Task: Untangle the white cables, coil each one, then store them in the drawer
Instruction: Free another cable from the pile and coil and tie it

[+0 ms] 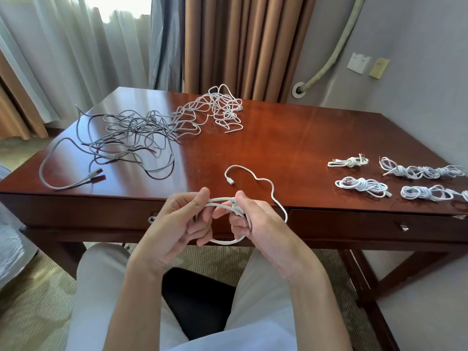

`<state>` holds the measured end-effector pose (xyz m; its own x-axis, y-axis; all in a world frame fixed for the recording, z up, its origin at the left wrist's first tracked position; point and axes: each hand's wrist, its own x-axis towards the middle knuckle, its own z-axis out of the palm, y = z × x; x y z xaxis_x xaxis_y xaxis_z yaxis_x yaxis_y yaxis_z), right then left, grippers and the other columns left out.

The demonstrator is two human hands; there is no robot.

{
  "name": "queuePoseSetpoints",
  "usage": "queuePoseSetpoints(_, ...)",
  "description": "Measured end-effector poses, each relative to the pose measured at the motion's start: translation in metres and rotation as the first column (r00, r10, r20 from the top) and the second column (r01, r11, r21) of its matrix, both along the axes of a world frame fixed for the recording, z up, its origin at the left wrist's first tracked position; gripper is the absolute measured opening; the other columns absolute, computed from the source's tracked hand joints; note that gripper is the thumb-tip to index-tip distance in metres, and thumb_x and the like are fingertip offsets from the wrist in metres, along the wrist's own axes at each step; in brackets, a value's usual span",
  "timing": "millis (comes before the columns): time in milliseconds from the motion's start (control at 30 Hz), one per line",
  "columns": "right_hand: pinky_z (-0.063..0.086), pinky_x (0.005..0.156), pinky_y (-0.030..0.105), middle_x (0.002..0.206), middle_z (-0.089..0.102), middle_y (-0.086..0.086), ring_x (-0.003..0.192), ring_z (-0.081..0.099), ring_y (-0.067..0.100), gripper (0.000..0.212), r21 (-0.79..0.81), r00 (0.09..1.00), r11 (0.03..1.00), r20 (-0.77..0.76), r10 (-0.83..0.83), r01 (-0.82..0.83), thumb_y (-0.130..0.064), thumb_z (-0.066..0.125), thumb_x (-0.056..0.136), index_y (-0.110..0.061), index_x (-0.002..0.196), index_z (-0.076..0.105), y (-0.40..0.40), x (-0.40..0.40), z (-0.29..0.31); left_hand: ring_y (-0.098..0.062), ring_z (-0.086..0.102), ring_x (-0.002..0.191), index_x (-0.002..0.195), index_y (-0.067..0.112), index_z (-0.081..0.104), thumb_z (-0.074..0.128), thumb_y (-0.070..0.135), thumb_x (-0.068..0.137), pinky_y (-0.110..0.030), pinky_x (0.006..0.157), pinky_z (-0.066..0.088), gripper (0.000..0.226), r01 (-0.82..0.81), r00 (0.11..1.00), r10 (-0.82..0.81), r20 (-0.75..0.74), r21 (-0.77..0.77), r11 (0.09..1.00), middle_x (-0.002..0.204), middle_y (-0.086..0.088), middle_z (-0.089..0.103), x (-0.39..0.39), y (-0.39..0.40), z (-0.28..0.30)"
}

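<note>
Polished wooden desk [278, 138] — curtains [240, 41], perhaps carpet [33, 300]

White cable [273, 196], grey tangled cables [126, 133], glossy reddish-brown desk [291, 138], tan curtains [243, 44].

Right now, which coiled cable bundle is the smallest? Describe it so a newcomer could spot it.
On the wooden desk, look at the right-hand group of coiled white bundles. The smallest bundle lies farthest left in the back row, knotted at its middle, short and thin beside its bulkier neighbours.

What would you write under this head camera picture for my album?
Two hands coil a white cable beside finished bundles.
</note>
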<state>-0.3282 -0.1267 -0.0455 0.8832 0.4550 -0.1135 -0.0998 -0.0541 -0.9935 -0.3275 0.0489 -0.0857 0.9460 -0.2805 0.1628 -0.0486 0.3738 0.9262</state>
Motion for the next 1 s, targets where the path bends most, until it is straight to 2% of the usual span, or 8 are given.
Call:
queuePoseSetpoints(133, 0.022, 0.063, 0.029, 0.069, 0.027, -0.006, 0.061, 0.025, 0.008, 0.041, -0.077, 0.996, 0.995, 0.058, 0.063, -0.058, -0.029, 0.030, 0.113, -0.017, 0.106, 0.069, -0.003, -0.005, 0.001, -0.019, 0.019, 0.043, 0.064, 0.002, 0.056, 0.059, 0.034, 0.094, -0.030, 0.047, 0.039, 0.044, -0.090, 0.996, 0.088, 0.018, 0.235, 0.968, 0.049, -0.001, 0.023, -0.009, 0.000, 0.015)
queuePoseSetpoints(267, 0.032, 0.063, 0.025, 0.074, 0.043, -0.009, 0.064, 0.034, 0.006, 0.032, -0.178, 0.982, 0.981, 0.154, 0.110, -0.082, -0.023, 0.034, 0.112, -0.010, 0.115, 0.064, 0.000, -0.010, 0.002, -0.011, 0.029, 0.040, 0.062, 0.016, 0.066, 0.057, 0.047, 0.098, -0.025, 0.043, 0.025, 0.049, -0.190, 0.981, 0.158, 0.108, 0.452, 0.871, 0.045, 0.009, 0.041, -0.015, -0.014, 0.028)
queuePoseSetpoints(433, 0.045, 0.074, 0.010, 0.075, 0.061, -0.017, 0.070, 0.058, -0.004, 0.028, -0.268, 0.982, 0.954, 0.087, 0.165, -0.136, -0.019, 0.038, 0.109, -0.020, 0.124, 0.061, -0.004, -0.017, 0.008, -0.003, 0.061, 0.044, 0.080, -0.006, 0.073, 0.049, 0.027, 0.102, -0.005, 0.045, 0.037, 0.046, -0.193, 0.978, 0.130, 0.161, 0.476, 0.858, 0.056, -0.001, 0.068, -0.017, -0.025, 0.035)
queuePoseSetpoints(500, 0.045, 0.082, 0.015, 0.068, 0.059, -0.021, 0.072, 0.058, -0.008, 0.047, -0.272, 0.984, 0.956, 0.106, 0.146, -0.113, -0.022, 0.039, 0.109, -0.027, 0.156, 0.035, -0.005, -0.016, 0.004, -0.001, 0.057, 0.041, 0.081, -0.011, 0.070, 0.046, 0.017, 0.104, -0.003, 0.044, 0.034, 0.044, -0.189, 0.980, 0.134, 0.148, 0.474, 0.860, 0.049, 0.003, 0.064, -0.018, -0.026, 0.035)
queuePoseSetpoints(567, 0.042, 0.080, 0.023, 0.065, 0.051, -0.017, 0.068, 0.051, -0.003, 0.055, -0.244, 0.980, 0.967, 0.163, 0.117, -0.075, -0.021, 0.042, 0.110, -0.027, 0.161, 0.022, -0.003, -0.014, -0.001, 0.000, 0.050, 0.036, 0.077, -0.010, 0.068, 0.045, 0.011, 0.105, -0.006, 0.042, 0.033, 0.042, -0.218, 0.974, 0.167, 0.153, 0.443, 0.869, 0.045, 0.003, 0.060, -0.017, -0.025, 0.033)
queuePoseSetpoints(733, 0.045, 0.070, 0.027, 0.058, 0.056, -0.003, 0.058, 0.051, 0.008, 0.040, -0.207, 0.967, 0.978, 0.245, 0.066, -0.014, -0.050, 0.052, 0.099, -0.017, 0.102, 0.075, -0.008, -0.009, -0.002, -0.010, 0.023, 0.034, 0.070, -0.012, 0.060, 0.062, 0.027, 0.095, -0.018, 0.041, 0.020, 0.046, -0.378, 0.926, 0.364, 0.105, 0.282, 0.882, 0.041, 0.000, 0.032, -0.005, -0.016, 0.016)
queuePoseSetpoints(833, 0.046, 0.073, 0.041, 0.054, 0.055, -0.003, 0.059, 0.051, 0.016, 0.047, -0.188, 0.976, 0.982, 0.210, 0.050, -0.010, -0.059, 0.056, 0.092, -0.018, 0.071, 0.068, -0.011, -0.007, -0.007, -0.009, 0.022, 0.034, 0.059, -0.007, 0.053, 0.072, 0.041, 0.079, -0.014, 0.041, 0.022, 0.055, -0.397, 0.918, 0.384, 0.103, 0.295, 0.869, 0.041, 0.003, 0.028, -0.005, -0.008, 0.012)
queuePoseSetpoints(1000, 0.030, 0.059, 0.051, 0.051, 0.037, -0.013, 0.054, 0.028, 0.017, 0.049, -0.186, 0.977, 0.982, 0.199, 0.078, -0.041, -0.049, 0.053, 0.102, -0.015, 0.068, 0.058, -0.017, -0.003, -0.015, -0.016, 0.027, 0.044, 0.056, 0.006, 0.045, 0.068, 0.061, 0.079, -0.024, 0.044, 0.020, 0.064, -0.296, 0.955, 0.245, 0.167, 0.499, 0.814, 0.047, -0.008, 0.031, -0.008, -0.003, 0.012)
